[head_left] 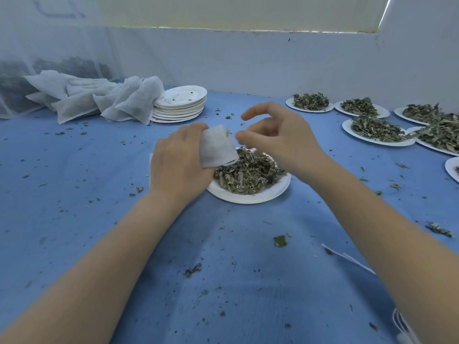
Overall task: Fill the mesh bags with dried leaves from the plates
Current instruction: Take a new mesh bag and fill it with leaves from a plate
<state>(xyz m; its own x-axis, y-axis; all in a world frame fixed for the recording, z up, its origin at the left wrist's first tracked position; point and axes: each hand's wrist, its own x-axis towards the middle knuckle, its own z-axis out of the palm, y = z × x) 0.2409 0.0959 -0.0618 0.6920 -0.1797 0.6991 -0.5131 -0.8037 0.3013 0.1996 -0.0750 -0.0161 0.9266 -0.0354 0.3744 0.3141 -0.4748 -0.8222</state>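
2 hands over the plate (248,198): left hand (178,162) gripping a mesh bag (217,147), right hand (278,135) loosely curled, empty.

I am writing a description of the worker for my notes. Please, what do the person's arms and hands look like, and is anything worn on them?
Both forearms are bare up to the edge of the picture: no sleeves show. The left hand and the right hand wear no gloves. No ring, watch or bracelet can be seen on the visible sides.
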